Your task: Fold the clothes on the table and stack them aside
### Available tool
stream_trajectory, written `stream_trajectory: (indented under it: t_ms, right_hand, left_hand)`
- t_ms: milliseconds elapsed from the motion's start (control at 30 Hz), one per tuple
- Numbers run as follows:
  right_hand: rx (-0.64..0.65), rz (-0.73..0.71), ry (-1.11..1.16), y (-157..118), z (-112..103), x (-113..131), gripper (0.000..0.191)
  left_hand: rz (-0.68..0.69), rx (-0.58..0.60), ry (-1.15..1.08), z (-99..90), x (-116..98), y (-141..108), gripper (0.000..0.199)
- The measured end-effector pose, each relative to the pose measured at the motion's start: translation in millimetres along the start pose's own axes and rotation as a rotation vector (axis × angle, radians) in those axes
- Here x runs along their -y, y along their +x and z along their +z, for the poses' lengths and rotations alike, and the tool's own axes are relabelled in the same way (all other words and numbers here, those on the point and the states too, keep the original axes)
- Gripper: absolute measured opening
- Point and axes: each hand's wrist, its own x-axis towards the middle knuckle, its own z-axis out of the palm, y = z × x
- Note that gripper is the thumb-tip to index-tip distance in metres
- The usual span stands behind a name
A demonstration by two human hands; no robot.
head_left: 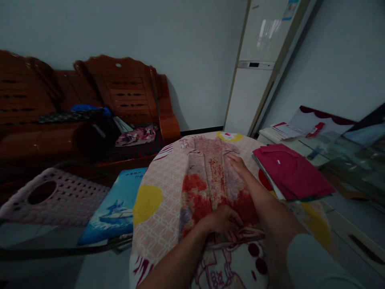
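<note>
A short-sleeved garment [216, 172], mottled pink at the top and rust red below, lies spread on a round table with a patterned tablecloth [162, 224]. Its front panels and a lighter middle strip run lengthwise. My left hand [224, 221] reaches across the lower part, fingers curled on the cloth near the bunched hem. Further up, my right hand [237, 163] pinches the garment's right edge just below the sleeve. Its fingertips are partly hidden.
A folded magenta garment [293, 170] sits on a stack at the table's right edge. To the left stand a woven chair [69, 196] with a blue picture folder [120, 204] and a wooden sofa [126, 92] with cloths. A tall white cabinet-like unit [249, 92] stands behind.
</note>
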Motion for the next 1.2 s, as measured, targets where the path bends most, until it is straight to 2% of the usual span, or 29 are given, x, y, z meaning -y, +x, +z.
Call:
stream_trajectory:
  t_ms: [67,133,233,300,400,433,500,600,667,733,800,900,1000,1100,1200]
  right_hand:
    - [-0.062,0.020,0.144,-19.6,-11.8,-3.6,0.040]
    - [-0.068,0.062,0.244,-47.0,-23.4,-3.4,0.037]
    - [-0.004,0.120,0.368,-98.7,-37.3,6.2,0.041]
    - [0.086,0.129,0.390,-135.4,-42.4,17.3,0.043]
    - [0.320,0.145,0.374,-183.2,-43.5,33.4,0.039]
    - [0.407,0.156,0.374,-194.9,-42.7,37.2,0.038]
    - [0.477,0.178,0.374,-210.4,-40.3,42.3,0.036]
    - [0.431,0.220,0.388,-215.5,-34.0,49.3,0.036]
    - [0.399,0.237,0.381,-212.4,-25.8,58.1,0.035]
    - [0.393,0.229,0.341,-208.7,-13.9,71.6,0.029]
    - [0.407,0.187,0.223,-206.4,0.3,87.9,0.022]
    - [0.385,0.096,-0.072,-206.6,21.6,110.6,0.023]
    - [0.350,0.101,-0.265,-210.1,38.4,123.2,0.020]
    - [0.334,0.140,-0.289,-215.0,47.8,125.4,0.013]
    - [0.310,0.166,-0.254,-219.4,49.8,124.2,0.012]
  left_hand:
    - [-0.010,0.035,0.043,-3.9,-5.0,-3.8,0.024]
    - [-0.044,0.063,0.122,-7.8,-11.4,-9.2,0.018]
    - [-0.083,0.086,0.262,-12.5,-20.3,-19.1,0.025]
    - [-0.070,0.085,0.324,-14.5,-25.4,-26.5,0.030]
    - [0.001,-0.022,0.339,-20.1,-33.9,-38.4,0.032]
    - [0.042,-0.090,0.349,-24.2,-37.5,-42.7,0.030]
    - [0.131,-0.262,0.432,-37.1,-45.7,-51.9,0.025]
    - [0.193,-0.664,0.676,-64.4,-56.9,-66.9,0.017]
    - [0.137,-0.937,0.793,-80.1,-60.1,-76.2,0.017]
    - [0.069,-1.075,0.852,-87.5,-57.8,-82.1,0.018]
    - [0.047,-1.073,0.889,-86.0,-50.6,-82.4,0.018]
    - [0.052,-0.991,0.903,-76.0,-35.2,-72.5,0.016]
    - [-0.007,-0.977,0.908,-71.9,-24.8,-57.3,0.015]
    - [-0.041,-1.004,1.030,-78.8,-30.4,-42.1,0.021]
    - [-0.069,-0.989,1.213,-91.1,-49.0,-25.5,0.030]
